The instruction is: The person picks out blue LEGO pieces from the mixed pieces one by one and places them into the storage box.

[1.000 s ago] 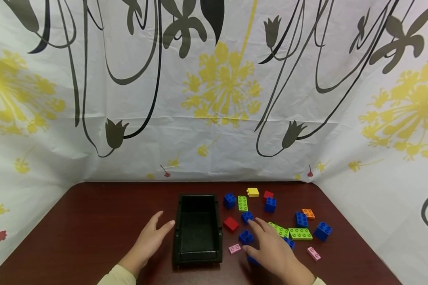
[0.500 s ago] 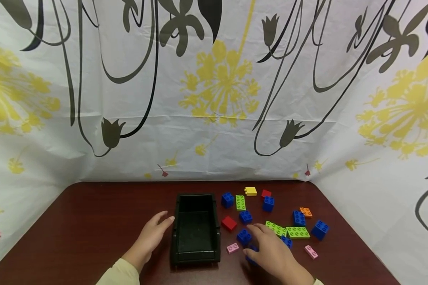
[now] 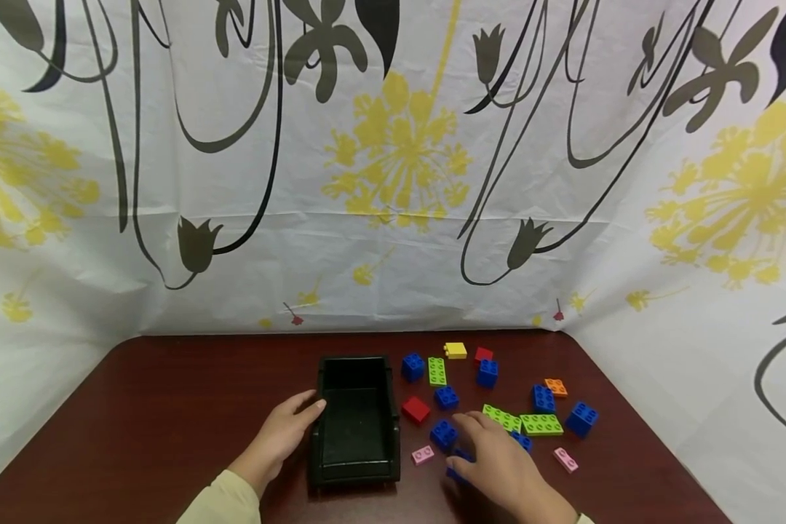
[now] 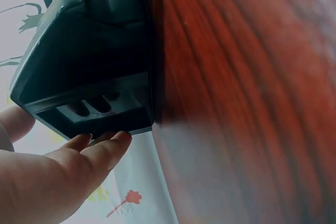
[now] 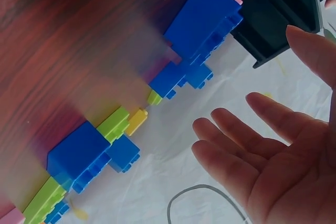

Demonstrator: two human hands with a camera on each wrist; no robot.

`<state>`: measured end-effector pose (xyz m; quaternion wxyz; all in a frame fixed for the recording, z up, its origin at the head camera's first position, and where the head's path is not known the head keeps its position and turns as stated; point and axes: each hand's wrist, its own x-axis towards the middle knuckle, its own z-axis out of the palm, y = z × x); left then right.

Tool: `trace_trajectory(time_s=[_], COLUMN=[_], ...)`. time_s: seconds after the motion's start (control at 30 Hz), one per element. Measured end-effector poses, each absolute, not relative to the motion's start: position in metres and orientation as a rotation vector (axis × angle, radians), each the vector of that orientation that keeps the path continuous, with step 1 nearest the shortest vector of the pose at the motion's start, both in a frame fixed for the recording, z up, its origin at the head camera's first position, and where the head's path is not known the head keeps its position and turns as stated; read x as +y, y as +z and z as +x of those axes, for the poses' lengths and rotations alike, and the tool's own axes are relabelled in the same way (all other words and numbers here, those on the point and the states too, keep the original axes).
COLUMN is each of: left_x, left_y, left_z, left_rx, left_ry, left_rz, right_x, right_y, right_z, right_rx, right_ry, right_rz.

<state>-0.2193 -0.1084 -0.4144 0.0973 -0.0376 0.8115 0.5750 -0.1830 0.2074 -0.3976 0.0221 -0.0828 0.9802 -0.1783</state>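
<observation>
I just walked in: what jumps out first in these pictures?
First the scatter of bright toy bricks on the right of the dark red table: blue, green, red, pink, orange, yellow. Left of them stands a black open bin. The left hand rests against the bin's left side, while the right hand hovers open over the nearest blue bricks. Behind hangs a white curtain with yellow flowers.

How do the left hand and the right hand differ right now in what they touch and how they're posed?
The left hand rests its straight fingers against the black bin's left wall, while the right hand hovers over the loose bricks, nearest a blue brick. The left hand touches the bin; the right hand grips nothing, and whether it touches a brick cannot be told. The left hand lies left of the bin, the right hand to its right. Both are open.
</observation>
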Motion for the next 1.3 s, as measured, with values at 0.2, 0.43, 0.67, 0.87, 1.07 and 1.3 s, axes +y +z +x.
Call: trace_trajectory(time_s=[0.2,0.43,0.67,0.87,1.07,1.3], left_x=[-0.1073,-0.1100,-0.1121,-0.1122,-0.1125,-0.1124], left_y=[-0.4145,-0.4127,-0.4125,-0.4099,-0.4097,-0.4110], left_z=[-0.2215,-0.2217,-0.2223,-0.2210,-0.2208,-0.2201], left_rx=[2.421,2.471,2.501,2.518,2.516,2.503], left_ry=[1.663,1.594,1.537,1.487,1.464,1.475], left_rz=[-0.116,-0.073,-0.052,-0.060,-0.071,-0.076], right_x=[0.2086,0.2094,0.2087,0.2078,0.2077,0.2089], right_y=[-0.3988,-0.3996,-0.3976,-0.3961,-0.3987,-0.4024], right_z=[-0.1841,-0.1863,-0.1866,-0.1868,-0.1871,-0.1876], right_rx=[3.039,3.034,3.013,2.976,2.953,2.921], right_ry=[-0.562,-0.574,-0.586,-0.575,-0.579,-0.573], right_rz=[-0.267,-0.299,-0.324,-0.306,-0.329,-0.330])
